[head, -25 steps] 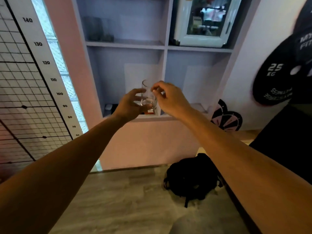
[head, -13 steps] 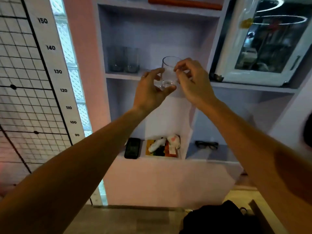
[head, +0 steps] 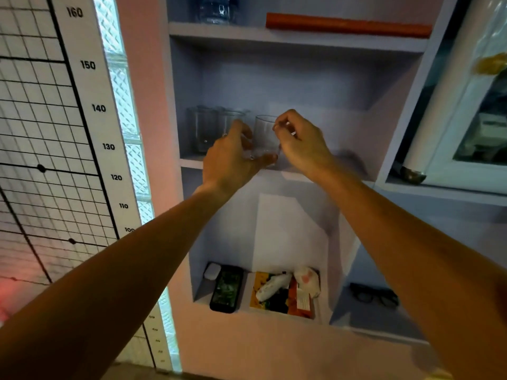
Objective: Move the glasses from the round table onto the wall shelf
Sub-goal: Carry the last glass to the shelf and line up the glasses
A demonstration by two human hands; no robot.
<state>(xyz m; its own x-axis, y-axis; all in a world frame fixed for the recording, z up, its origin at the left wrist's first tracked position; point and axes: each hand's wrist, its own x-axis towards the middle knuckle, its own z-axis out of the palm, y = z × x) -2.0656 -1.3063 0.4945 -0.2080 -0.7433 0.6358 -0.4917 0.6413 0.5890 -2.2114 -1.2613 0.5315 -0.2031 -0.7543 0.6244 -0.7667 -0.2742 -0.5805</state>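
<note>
A clear drinking glass [head: 264, 134] stands upright at the front of the middle wall shelf [head: 337, 160], held between both hands. My left hand [head: 230, 157] cups its lower left side and base. My right hand [head: 300, 145] pinches its rim and right side. Whether the base rests on the shelf board is hidden by my fingers. Two more clear glasses [head: 208, 130] stand on the same shelf, just left of the held one. The round table is out of view.
An orange tube [head: 347, 26] and a dark bottle [head: 218, 9] lie on the upper shelf. Below are a phone [head: 226, 287], packets [head: 285, 292] and black spectacles [head: 374, 296]. A white-framed cabinet door [head: 466, 127] stands right; a height chart [head: 90, 119] hangs left.
Both hands carried the glass up from the low shelf level and in over the middle shelf, beside the two standing glasses. The view tilted upward.
</note>
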